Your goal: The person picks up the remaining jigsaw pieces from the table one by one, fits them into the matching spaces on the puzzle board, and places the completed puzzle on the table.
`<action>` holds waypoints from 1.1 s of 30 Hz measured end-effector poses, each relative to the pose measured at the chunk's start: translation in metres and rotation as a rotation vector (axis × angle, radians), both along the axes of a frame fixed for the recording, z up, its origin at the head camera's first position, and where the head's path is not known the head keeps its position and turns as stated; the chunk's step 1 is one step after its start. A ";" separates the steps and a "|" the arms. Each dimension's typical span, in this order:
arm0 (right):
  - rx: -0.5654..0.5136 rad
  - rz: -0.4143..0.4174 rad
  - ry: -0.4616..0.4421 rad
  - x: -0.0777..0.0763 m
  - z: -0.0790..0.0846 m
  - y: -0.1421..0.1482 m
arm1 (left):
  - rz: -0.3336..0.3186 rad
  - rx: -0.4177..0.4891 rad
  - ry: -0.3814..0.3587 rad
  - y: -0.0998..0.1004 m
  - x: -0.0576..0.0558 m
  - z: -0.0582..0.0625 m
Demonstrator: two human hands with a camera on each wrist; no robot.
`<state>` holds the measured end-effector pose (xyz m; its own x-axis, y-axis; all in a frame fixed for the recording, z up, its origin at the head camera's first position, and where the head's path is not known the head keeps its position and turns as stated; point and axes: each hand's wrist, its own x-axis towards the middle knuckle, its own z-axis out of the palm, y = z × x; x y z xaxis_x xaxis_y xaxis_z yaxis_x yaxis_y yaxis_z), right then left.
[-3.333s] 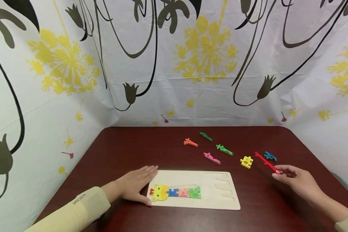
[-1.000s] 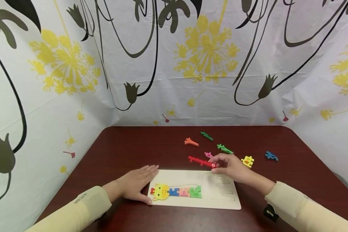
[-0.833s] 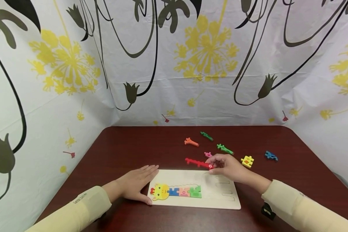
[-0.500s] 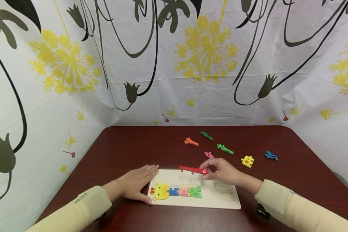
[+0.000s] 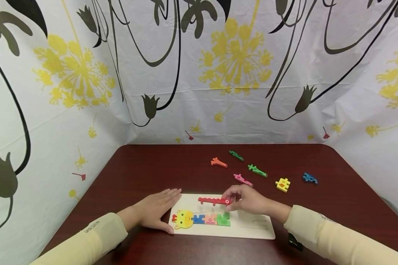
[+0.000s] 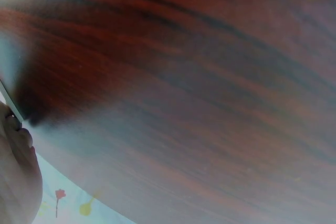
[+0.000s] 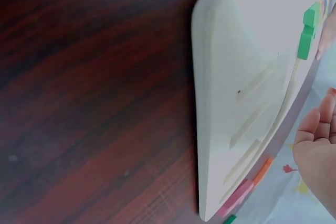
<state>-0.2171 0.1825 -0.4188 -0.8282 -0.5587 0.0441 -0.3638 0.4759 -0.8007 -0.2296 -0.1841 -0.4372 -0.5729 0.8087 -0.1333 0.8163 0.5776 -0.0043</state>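
My right hand pinches one end of a long red puzzle piece between thumb and fingers, holding it over the upper part of a pale wooden puzzle board. In the board's recess lie a yellow giraffe head and, in a row, blue, pink and green neck pieces. Leg-shaped recesses show at the board's right end. My left hand rests with straight fingers on the board's left edge. The right wrist view shows the board and part of my right hand.
Behind the board lie loose puzzle pieces: orange, dark green, light green and pink. Farther right are a yellow piece and a blue piece. A patterned cloth hangs around the dark table.
My right hand has carried the red piece from the table's right side leftward, then down over the board, turning it nearly level with the neck row. The left hand has stayed put.
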 end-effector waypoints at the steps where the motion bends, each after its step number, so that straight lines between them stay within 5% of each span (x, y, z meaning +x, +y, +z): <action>1: 0.003 0.003 -0.003 -0.001 -0.001 -0.001 | -0.001 0.001 -0.001 0.000 0.000 0.000; 33: 0.034 0.106 -0.039 -0.007 -0.012 -0.009 | 0.011 -0.005 0.002 0.000 0.001 0.001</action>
<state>-0.2245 0.1733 -0.4312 -0.7650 -0.6440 -0.0078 -0.3822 0.4637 -0.7993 -0.2291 -0.1840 -0.4367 -0.5816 0.8020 -0.1359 0.8102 0.5861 -0.0084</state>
